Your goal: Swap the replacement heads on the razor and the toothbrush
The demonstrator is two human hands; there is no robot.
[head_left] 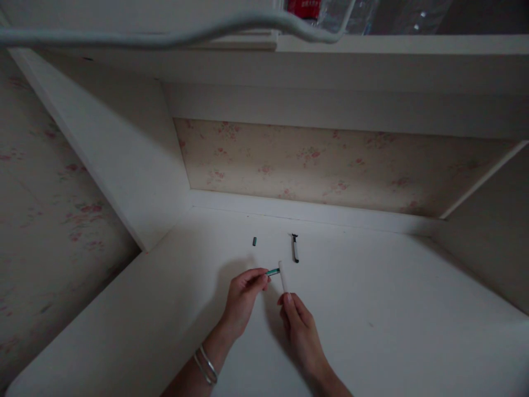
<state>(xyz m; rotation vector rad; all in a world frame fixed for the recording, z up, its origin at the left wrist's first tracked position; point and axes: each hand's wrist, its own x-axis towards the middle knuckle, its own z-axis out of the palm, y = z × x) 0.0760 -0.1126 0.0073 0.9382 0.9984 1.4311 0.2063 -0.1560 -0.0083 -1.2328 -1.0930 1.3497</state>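
My left hand is closed, pinching a slim green-and-black piece between thumb and fingertips. Its dark end meets the upper part of a white stick; whether the two are joined I cannot tell. My right hand is wrapped round the lower end of that stick, which points away from me. Beyond the hands, a short dark green piece lies on the white desktop. To its right rests a slim white-and-black object with a wider black top, like a small razor.
A white side panel stands at the left and another panel at the right. Overhead runs a shelf with clear plastic bottles and a red-labelled item. A pale cable crosses in front of it.
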